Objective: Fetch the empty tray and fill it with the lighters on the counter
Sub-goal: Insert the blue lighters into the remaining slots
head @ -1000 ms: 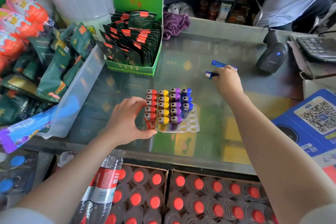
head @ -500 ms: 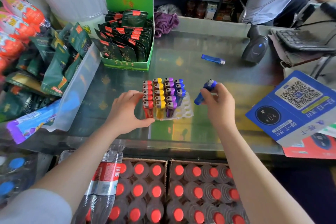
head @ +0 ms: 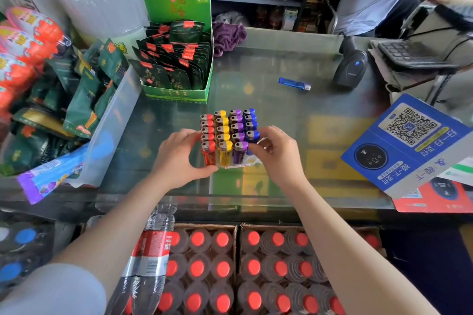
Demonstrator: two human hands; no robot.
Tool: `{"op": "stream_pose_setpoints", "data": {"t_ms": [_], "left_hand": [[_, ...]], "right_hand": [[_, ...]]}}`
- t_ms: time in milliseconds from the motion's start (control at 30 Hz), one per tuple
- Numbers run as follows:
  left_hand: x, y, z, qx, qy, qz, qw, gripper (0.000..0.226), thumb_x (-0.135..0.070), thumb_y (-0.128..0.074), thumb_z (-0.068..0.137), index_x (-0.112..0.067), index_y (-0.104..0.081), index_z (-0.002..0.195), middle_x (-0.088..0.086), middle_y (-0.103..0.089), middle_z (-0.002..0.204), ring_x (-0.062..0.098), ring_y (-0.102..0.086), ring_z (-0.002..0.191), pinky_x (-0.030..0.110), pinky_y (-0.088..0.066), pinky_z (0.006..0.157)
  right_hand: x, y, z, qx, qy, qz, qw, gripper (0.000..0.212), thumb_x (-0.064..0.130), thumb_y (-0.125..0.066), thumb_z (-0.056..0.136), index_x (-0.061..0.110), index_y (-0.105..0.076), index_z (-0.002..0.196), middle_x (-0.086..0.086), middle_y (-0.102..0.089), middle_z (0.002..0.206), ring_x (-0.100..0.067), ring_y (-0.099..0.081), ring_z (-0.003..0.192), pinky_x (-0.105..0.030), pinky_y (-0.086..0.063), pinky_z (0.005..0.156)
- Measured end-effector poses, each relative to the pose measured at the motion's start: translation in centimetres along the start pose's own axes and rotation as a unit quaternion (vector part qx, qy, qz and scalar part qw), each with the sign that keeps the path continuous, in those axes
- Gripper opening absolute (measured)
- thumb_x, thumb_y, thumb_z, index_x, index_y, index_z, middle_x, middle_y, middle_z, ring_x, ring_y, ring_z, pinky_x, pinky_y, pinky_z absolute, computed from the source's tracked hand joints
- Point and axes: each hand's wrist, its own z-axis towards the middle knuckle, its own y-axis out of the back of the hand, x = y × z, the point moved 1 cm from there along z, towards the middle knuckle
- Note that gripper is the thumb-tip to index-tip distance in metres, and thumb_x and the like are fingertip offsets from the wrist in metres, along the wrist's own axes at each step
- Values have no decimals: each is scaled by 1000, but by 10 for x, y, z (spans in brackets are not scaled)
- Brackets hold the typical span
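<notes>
one view only, from the head camera: the left hand (head: 179,155) is gripping the near left corner of the tray (head: 249,161), fingers curled against the red lighters (head: 207,133). the right hand (head: 276,152) is pinching a blue lighter (head: 253,137), apparently lowering it into the blue column. it is probably best kept upright and pushed straight into its hole while the left hand is bracing the tray. one more blue lighter (head: 294,83) is lying loose on the glass counter (head: 281,115), well apart.
</notes>
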Motion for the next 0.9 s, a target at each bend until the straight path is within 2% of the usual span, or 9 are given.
{"op": "stream_pose_setpoints", "data": {"t_ms": [100, 233, 367, 533, 600, 667, 800, 833, 900], "left_hand": [[0, 0, 0, -2, 0, -1, 1000, 63, -64, -64, 59, -27, -53, 109, -3, -51, 116, 16, -42, 105, 41, -35, 90], [0, 0, -1, -1, -2, -4, 1000, 63, -64, -64, 60, -27, -52, 110, -4, -50, 116, 15, -41, 105, 40, -33, 90], [-1, 0, -1, 0, -3, -8, 1000, 61, -62, -64, 61, -27, -53, 109, -4, -50, 115, 15, -41, 105, 40, -32, 91], [-2, 1, -1, 2, 1, -5, 1000, 60, -59, -66, 61, -26, -53, 109, -4, -49, 116, 15, -40, 106, 37, -29, 91], [-2, 1, -1, 3, -2, -8, 1000, 60, -57, -67, 61, -25, -53, 109, -4, -49, 116, 15, -40, 106, 36, -27, 89], [-1, 3, 0, 10, 2, -17, 1000, 58, -57, -68, 60, -28, -53, 108, -7, -47, 115, 11, -36, 104, 34, -25, 87], [1, 10, 7, 65, 21, -26, 997, 50, -62, -67, 56, -42, -50, 99, -14, -44, 112, 6, -32, 101, 34, -29, 82], [1, 12, 9, 77, 23, -24, 997, 50, -63, -66, 55, -42, -50, 97, -14, -44, 112, 5, -31, 100, 35, -31, 82], [0, 13, 11, 85, 26, -22, 996, 51, -65, -65, 54, -41, -51, 97, -15, -44, 112, 4, -31, 99, 36, -32, 83]], "right_hand": [[-2, -2, -3, -12, -6, 28, 1000, 14, 9, -71, 73, 14, -61, 81, 5, -60, 72, 1, -52, 58, -8, -37, 54], [-8, 1, 0, -22, -31, 69, 997, 24, 12, -73, 72, 24, -53, 79, 16, -60, 70, 1, -52, 61, -10, -37, 54], [-11, 3, 3, -8, 7, 16, 1000, 17, 15, -73, 73, 13, -56, 76, 9, -57, 68, 4, -51, 63, -8, -36, 56], [-12, 10, 10, 13, 66, -47, 997, 21, 19, -74, 74, 8, -56, 78, 6, -56, 70, 3, -50, 61, -8, -35, 56], [-12, 12, 12, 20, 85, -65, 994, 23, 22, -74, 74, 8, -57, 79, 8, -55, 70, -3, -48, 60, -11, -35, 55], [-13, 13, 12, 31, 94, -77, 992, 24, 23, -74, 73, 8, -57, 80, 8, -55, 70, -10, -50, 63, -20, -37, 56], [-19, 14, 13, 62, 68, -55, 994, 23, 19, -76, 71, 8, -56, 75, 7, -52, 66, 0, -49, 59, -12, -35, 54], [-19, 13, 14, 60, 61, -55, 995, 24, 19, -77, 70, 8, -56, 74, 7, -52, 65, -2, -49, 58, -13, -35, 54], [-17, 11, 13, 46, 54, -59, 996, 23, 19, -76, 71, 9, -55, 72, 5, -54, 65, -12, -50, 59, -26, -40, 55]]}}
